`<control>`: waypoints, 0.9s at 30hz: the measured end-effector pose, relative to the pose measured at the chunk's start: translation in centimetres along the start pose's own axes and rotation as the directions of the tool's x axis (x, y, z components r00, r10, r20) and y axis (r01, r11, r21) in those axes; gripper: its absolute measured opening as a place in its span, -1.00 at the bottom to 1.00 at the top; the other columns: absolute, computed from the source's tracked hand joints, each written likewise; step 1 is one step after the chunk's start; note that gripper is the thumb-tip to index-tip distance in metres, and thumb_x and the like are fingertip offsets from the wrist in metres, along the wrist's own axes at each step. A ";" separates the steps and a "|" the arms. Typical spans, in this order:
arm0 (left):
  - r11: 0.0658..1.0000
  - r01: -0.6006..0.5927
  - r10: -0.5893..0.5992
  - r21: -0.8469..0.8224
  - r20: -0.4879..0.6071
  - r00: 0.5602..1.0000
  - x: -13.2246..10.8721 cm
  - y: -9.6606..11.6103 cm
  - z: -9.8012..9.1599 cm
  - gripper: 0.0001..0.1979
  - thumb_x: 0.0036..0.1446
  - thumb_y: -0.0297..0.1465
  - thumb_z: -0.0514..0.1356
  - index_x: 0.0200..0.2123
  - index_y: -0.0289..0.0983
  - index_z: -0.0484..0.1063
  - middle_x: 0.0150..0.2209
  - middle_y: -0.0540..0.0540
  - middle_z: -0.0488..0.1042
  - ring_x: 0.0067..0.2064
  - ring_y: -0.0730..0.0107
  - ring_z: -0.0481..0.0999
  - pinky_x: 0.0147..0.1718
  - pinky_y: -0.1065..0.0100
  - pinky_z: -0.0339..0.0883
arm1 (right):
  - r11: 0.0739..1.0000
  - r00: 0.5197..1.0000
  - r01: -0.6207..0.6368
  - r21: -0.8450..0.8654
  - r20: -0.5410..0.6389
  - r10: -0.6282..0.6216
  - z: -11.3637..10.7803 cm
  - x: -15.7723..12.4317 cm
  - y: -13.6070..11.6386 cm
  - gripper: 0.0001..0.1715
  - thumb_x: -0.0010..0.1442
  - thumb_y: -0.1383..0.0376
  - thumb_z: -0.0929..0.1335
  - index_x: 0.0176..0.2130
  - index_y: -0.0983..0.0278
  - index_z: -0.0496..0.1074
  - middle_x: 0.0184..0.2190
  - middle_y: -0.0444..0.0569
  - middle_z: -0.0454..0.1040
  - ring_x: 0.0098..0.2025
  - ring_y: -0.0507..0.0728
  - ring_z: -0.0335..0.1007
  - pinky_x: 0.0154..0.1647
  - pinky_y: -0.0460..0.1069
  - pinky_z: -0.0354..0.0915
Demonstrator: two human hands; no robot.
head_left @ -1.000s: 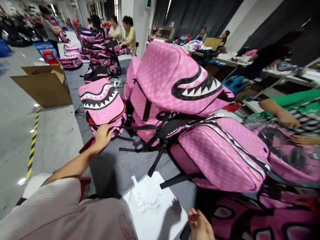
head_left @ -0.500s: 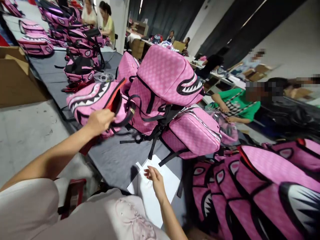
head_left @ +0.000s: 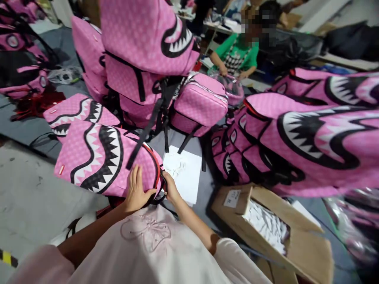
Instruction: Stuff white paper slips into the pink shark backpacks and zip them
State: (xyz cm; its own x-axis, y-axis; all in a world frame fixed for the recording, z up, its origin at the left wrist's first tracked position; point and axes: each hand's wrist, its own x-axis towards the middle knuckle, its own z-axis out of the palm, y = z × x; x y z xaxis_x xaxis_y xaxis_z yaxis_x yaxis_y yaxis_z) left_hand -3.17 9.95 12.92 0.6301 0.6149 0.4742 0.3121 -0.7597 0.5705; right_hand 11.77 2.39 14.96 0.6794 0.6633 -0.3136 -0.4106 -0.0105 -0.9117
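A pink checked backpack (head_left: 103, 157) with a black-and-white shark-mouth print lies in front of me, its top end pointing right. My left hand (head_left: 137, 190) rests flat on its front panel, fingers stretched and thumb apart. At the backpack's top end, my right hand (head_left: 171, 189) is closed on the black strap or handle there, though the fingertips are partly hidden. Beneath and behind it is another pink backpack (head_left: 85, 108) with the same print. White sheets of paper (head_left: 189, 173) lie just beyond my right hand, with small pale slips on top.
Stacked pink backpacks (head_left: 142, 47) rise ahead, with dangling black straps. More backpacks (head_left: 310, 138) are piled at right. An open cardboard box (head_left: 225, 215) holding white pieces stands at front right. Red material (head_left: 38, 104) lies at left. Across the table, a person in green (head_left: 242, 51) handles a plastic-wrapped bag.
The view has swung right and down. The backpack from my left hand now lies flat before me. My right hand has moved from above the paper onto its top end.
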 end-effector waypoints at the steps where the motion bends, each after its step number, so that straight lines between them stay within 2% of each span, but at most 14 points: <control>1: 0.998 0.051 -0.051 -0.023 -0.009 0.999 0.4 0.4 0.1 0.08 0.13 -0.02 0.35 0.48 -0.38 -0.13 0.46 -0.58 -0.06 0.49 -0.42 -0.09 0.33 -0.40 0.03 | 0.999 0.999 0.034 0.015 0.018 -0.034 0.0 -0.5 -0.4 -0.47 -0.03 -0.13 0.52 -0.24 0.20 0.53 -0.19 -0.08 0.64 -0.06 0.23 0.51 -0.01 0.05 0.41; 2: 0.996 0.071 -0.071 -0.051 0.004 0.997 0.7 1.0 0.3 0.22 0.06 0.02 0.38 0.51 -0.38 -0.27 0.50 -0.59 -0.24 0.51 -0.43 -0.25 0.35 -0.43 -0.06 | 0.998 0.998 0.056 0.034 0.034 -0.057 -0.1 -0.9 -0.8 -0.46 -0.01 -0.12 0.52 -0.21 0.20 0.54 -0.17 -0.08 0.64 -0.04 0.22 0.50 0.01 0.04 0.39; 3: 0.995 0.065 -0.063 -0.079 0.027 0.998 1.1 1.5 0.4 0.27 0.06 0.03 0.37 0.51 -0.39 -0.35 0.51 -0.58 -0.35 0.51 -0.43 -0.34 0.36 -0.43 -0.12 | 0.996 0.997 0.067 0.052 0.041 -0.069 -0.3 -1.3 -1.3 -0.45 0.00 -0.13 0.52 -0.19 0.21 0.55 -0.16 -0.08 0.63 -0.04 0.21 0.49 0.02 0.03 0.38; 4: 0.993 0.049 -0.045 -0.111 0.043 0.998 1.4 2.0 0.6 0.24 0.10 0.02 0.35 0.52 -0.39 -0.36 0.51 -0.57 -0.38 0.52 -0.40 -0.36 0.37 -0.42 -0.14 | 0.995 0.997 0.068 0.067 0.033 -0.070 -0.5 -1.7 -1.7 -0.44 0.00 -0.13 0.52 -0.20 0.22 0.55 -0.18 -0.08 0.63 -0.04 0.21 0.48 0.02 0.03 0.37; 6: 0.983 0.007 0.003 -0.181 0.055 0.998 1.8 2.8 1.0 0.06 0.22 -0.06 0.26 0.52 -0.36 -0.27 0.52 -0.50 -0.25 0.53 -0.28 -0.28 0.41 -0.32 -0.13 | 0.996 0.999 0.051 0.079 -0.012 -0.050 -1.3 -2.2 -2.2 -0.43 -0.04 -0.15 0.53 -0.26 0.23 0.54 -0.26 -0.09 0.61 -0.09 0.19 0.47 -0.02 0.02 0.36; 8: 0.975 -0.039 0.051 -0.218 0.052 0.997 2.0 3.3 1.4 -0.16 0.32 -0.18 0.17 0.51 -0.34 -0.10 0.49 -0.43 -0.02 0.52 -0.16 -0.10 0.43 -0.20 -0.04 | 0.995 0.999 0.019 0.095 -0.051 -0.014 -2.1 -2.3 -2.0 -0.43 -0.06 -0.17 0.53 -0.33 0.23 0.51 -0.34 -0.11 0.58 -0.14 0.18 0.45 -0.08 0.02 0.36; 11: 0.982 -0.064 0.068 -0.176 0.015 0.998 2.0 4.8 2.5 -0.34 0.36 -0.28 0.10 0.46 -0.33 0.08 0.41 -0.40 0.21 0.45 -0.08 0.17 0.39 -0.08 0.14 | 0.986 0.998 -0.001 0.165 -0.060 0.011 -3.6 -2.0 -1.4 -0.44 -0.08 -0.15 0.54 -0.36 0.23 0.48 -0.36 -0.13 0.57 -0.19 0.14 0.43 -0.11 0.01 0.33; 14: 0.993 -0.004 -0.002 -0.119 -0.054 0.999 2.5 8.0 3.9 -0.34 0.34 -0.29 0.11 0.44 -0.36 0.09 0.37 -0.42 0.27 0.41 -0.08 0.26 0.36 -0.06 0.20 | 0.979 0.998 0.007 0.206 -0.056 0.005 -5.8 -1.8 -1.7 -0.45 -0.10 -0.14 0.55 -0.38 0.23 0.45 -0.41 -0.18 0.53 -0.30 0.08 0.37 -0.19 -0.03 0.29; 17: 0.993 0.072 -0.085 -0.097 -0.137 0.987 3.9 12.2 5.4 -0.19 0.25 -0.20 0.24 0.44 -0.41 0.04 0.34 -0.47 0.24 0.40 -0.15 0.22 0.36 -0.10 0.17 | 0.979 0.998 0.027 0.202 -0.069 -0.013 -9.0 -2.0 -2.8 -0.45 -0.10 -0.14 0.55 -0.42 0.22 0.42 -0.49 -0.23 0.46 -0.39 0.04 0.30 -0.29 -0.06 0.24; 18: 0.992 0.083 -0.097 -0.100 -0.142 0.985 4.6 13.4 5.8 -0.20 0.25 -0.18 0.24 0.43 -0.40 0.07 0.33 -0.46 0.26 0.39 -0.15 0.23 0.36 -0.09 0.17 | 0.977 0.997 0.039 0.209 -0.075 -0.024 -10.2 -2.0 -3.2 -0.46 -0.09 -0.13 0.56 -0.41 0.22 0.43 -0.49 -0.23 0.46 -0.39 0.04 0.31 -0.29 -0.06 0.25; 20: 0.988 0.084 -0.095 -0.128 -0.084 0.992 5.9 15.0 6.2 -0.36 0.32 -0.20 0.15 0.37 -0.35 0.20 0.24 -0.38 0.38 0.32 -0.06 0.35 0.31 0.00 0.24 | 0.972 0.995 0.051 0.228 -0.099 -0.029 -12.7 -1.8 -3.7 -0.46 -0.10 -0.11 0.56 -0.35 0.21 0.47 -0.44 -0.21 0.52 -0.35 0.06 0.36 -0.25 -0.05 0.27; 23: 0.976 0.172 -0.166 -0.133 0.050 0.985 7.7 15.3 5.6 -0.55 0.36 -0.25 0.02 0.19 -0.28 0.43 0.00 -0.25 0.59 0.03 0.05 0.60 0.09 0.11 0.44 | 0.963 0.985 -0.028 0.266 -0.156 0.072 -16.1 -0.5 -3.6 -0.47 -0.13 -0.10 0.57 -0.34 0.21 0.48 -0.40 -0.17 0.57 -0.29 0.11 0.42 -0.19 -0.02 0.31; 25: 0.954 0.280 -0.277 -0.103 0.047 0.960 8.4 14.5 4.5 -0.57 0.33 -0.21 0.05 0.10 -0.28 0.50 -0.07 -0.22 0.63 -0.08 0.04 0.63 0.00 0.10 0.48 | 0.946 0.968 -0.097 0.311 -0.190 0.162 -17.7 0.7 -3.1 -0.48 -0.15 -0.08 0.58 -0.37 0.20 0.46 -0.42 -0.16 0.57 -0.26 0.13 0.45 -0.16 0.01 0.32; 27: 0.927 0.367 -0.367 -0.077 0.009 0.930 8.0 13.6 3.7 -0.57 0.27 -0.14 0.12 0.05 -0.26 0.53 -0.07 -0.20 0.64 -0.08 0.03 0.63 -0.02 0.09 0.49 | 0.927 0.960 -0.123 0.355 -0.196 0.202 -18.5 2.0 -2.5 -0.47 -0.17 -0.07 0.58 -0.37 0.21 0.46 -0.41 -0.15 0.59 -0.24 0.16 0.48 -0.13 0.03 0.34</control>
State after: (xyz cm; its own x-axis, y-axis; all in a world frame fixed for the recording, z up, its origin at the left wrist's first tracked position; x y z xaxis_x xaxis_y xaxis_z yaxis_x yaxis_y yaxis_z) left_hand 8.77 3.75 22.03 0.4780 0.8489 0.2256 0.4658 -0.4627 0.7543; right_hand 25.45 -10.13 11.74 0.6884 0.4875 -0.5371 -0.6795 0.1743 -0.7127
